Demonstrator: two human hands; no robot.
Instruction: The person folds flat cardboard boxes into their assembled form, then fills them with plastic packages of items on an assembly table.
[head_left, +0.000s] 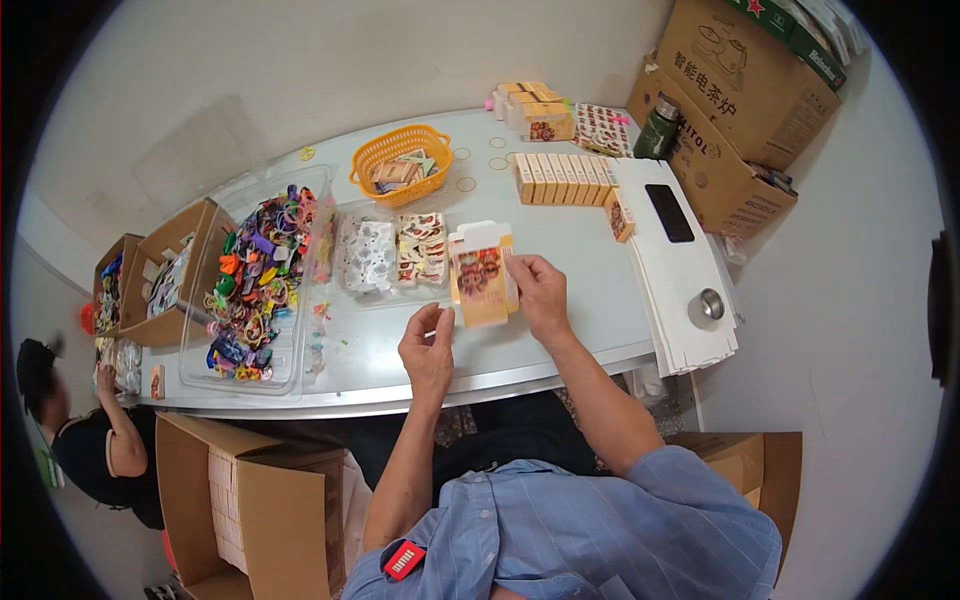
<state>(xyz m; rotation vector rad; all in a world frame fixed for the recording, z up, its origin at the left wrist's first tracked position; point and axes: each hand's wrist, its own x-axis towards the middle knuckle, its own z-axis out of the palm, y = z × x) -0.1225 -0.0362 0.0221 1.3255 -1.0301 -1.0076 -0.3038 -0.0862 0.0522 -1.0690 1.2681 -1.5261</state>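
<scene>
A small flat yellow carton [482, 280] with a printed picture on its front and white flaps raised at the top stands upright over the table's near part. My right hand [540, 298] pinches its right edge between thumb and fingers. Just off the carton's lower left corner is my left hand [427, 355], fingers bent and thumb apart, with nothing visible in it. Behind the carton, a clear plastic tray holds silvery packets [368, 255] and a pile of printed cards or stickers [421, 248].
On the left, a big clear bin [290, 385] holds colourful trinkets. Farther back are a yellow basket [402, 140] and a row of cartons [565, 180]. White card sheets [672, 290] carry a phone [669, 213] and metal cup [706, 308]. Another person [110, 450] works at far left.
</scene>
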